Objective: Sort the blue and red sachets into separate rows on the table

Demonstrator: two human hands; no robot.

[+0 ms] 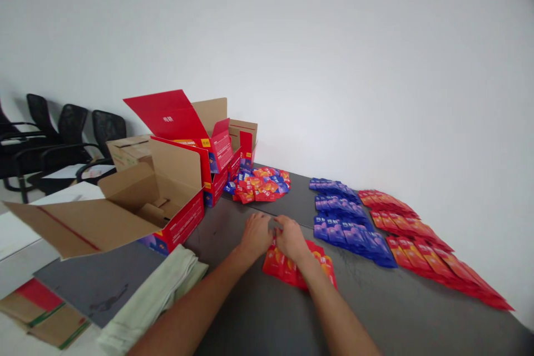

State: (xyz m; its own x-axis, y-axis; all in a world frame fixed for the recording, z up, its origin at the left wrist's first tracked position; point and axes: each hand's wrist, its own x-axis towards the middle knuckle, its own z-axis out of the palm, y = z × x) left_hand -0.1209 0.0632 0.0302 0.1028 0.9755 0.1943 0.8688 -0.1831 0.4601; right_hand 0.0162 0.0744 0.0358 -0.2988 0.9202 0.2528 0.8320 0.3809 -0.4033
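Observation:
My left hand and my right hand rest side by side, fingers curled, on a small row of orange-red sachets lying on the dark grey table. Whether either hand pinches a sachet is hidden by the fingers. To the right lie rows of blue sachets and, beyond them, rows of red sachets. A loose heap of mixed red and blue sachets sits farther back.
Open red-and-brown cartons stand at the left, one with a raised red lid. A folded pale cloth lies by my left forearm. Black chairs line the wall at far left. Flattened cardboard lies low left.

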